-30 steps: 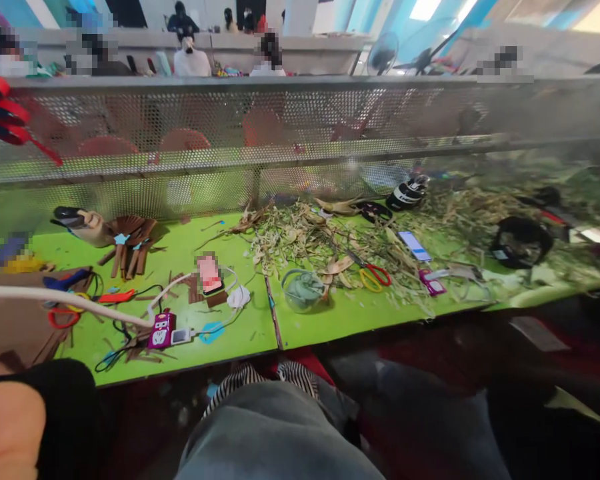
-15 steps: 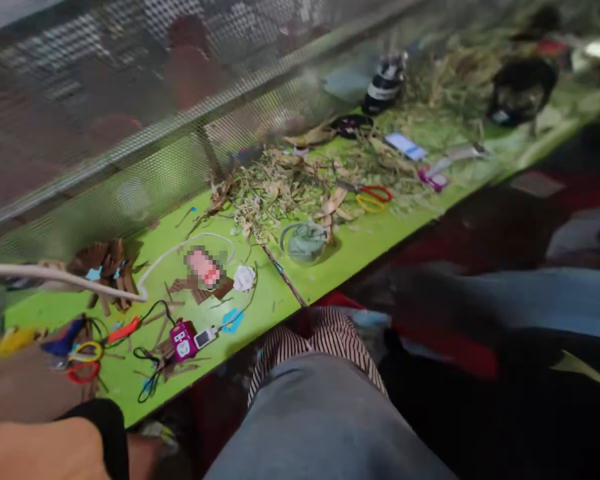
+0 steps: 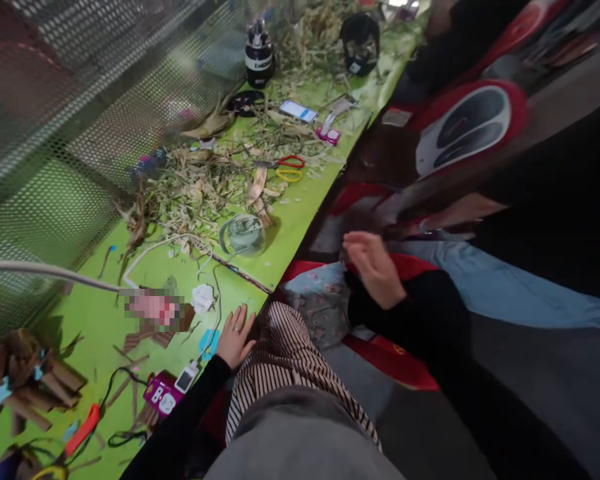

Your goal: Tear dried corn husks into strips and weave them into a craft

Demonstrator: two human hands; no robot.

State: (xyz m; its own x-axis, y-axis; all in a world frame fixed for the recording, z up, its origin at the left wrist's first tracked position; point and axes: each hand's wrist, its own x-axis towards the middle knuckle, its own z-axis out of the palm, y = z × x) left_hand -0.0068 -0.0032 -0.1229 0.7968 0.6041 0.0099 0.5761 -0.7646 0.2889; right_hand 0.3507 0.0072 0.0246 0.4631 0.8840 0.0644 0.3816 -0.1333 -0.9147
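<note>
My left hand [image 3: 235,337] rests at the edge of the green table [image 3: 290,233], fingers stretched and spread, a ring on one finger. It holds nothing. Beside it lie a light blue paper scrap [image 3: 209,343] and a white crumpled flower-like piece [image 3: 203,298]. A white plug adapter [image 3: 185,378] sits in a purple power socket [image 3: 163,393] by my left forearm. Off the table to the right, my right hand [image 3: 373,267] is raised in the air, fingers extended close together with nothing visible in them. Part of its palm side is hidden.
A clear jug [image 3: 245,235], red-and-yellow scissors [image 3: 290,168], a phone [image 3: 298,111] and dried husk scraps [image 3: 195,180] lie farther along the table. Perforated metal mesh [image 3: 105,140] borders its left. At right are red stools [image 3: 473,130] and a seated person in jeans [image 3: 505,287].
Both my hands have come into view, the left at the table edge and the right in the air. The view has turned right, and the bare limb at lower left is gone.
</note>
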